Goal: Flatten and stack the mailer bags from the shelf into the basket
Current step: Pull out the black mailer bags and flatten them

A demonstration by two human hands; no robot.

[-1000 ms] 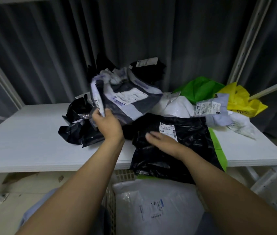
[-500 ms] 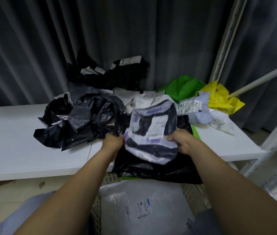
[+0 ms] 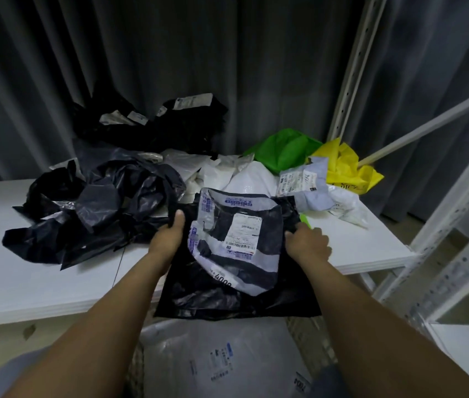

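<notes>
- Two bags are in play at the front edge of the shelf (image 3: 40, 282): the grey bag (image 3: 236, 245), label up, lies on a flattened black bag (image 3: 227, 300) that overhangs the edge above the basket (image 3: 310, 337).
- Left hand (image 3: 167, 239) grips the black bag's left edge, thumb on top, just beside the grey bag.
- Right hand (image 3: 308, 244) has its fingers curled and pinches at the grey bag's right edge. We cannot tell whether it takes the black layer too.
- The basket sits below the shelf edge, with a white bag (image 3: 213, 354) lying flat in it.
- Handling, our read: thin film, almost weightless, limp, slick on slick. The grey bag is creased, so it will likely spring back, and it could slide off the black one if we tilt the pair.
- Where we'd hold: opposite side edges near the upper corners, both layers in each pinch, pulled outward to stay taut. A grab in the middle would bunch it.
- Not yet flattened: the crumpled black pile (image 3: 104, 205) to the left, the green bag (image 3: 285, 147) and yellow bag (image 3: 348, 168) behind.
</notes>
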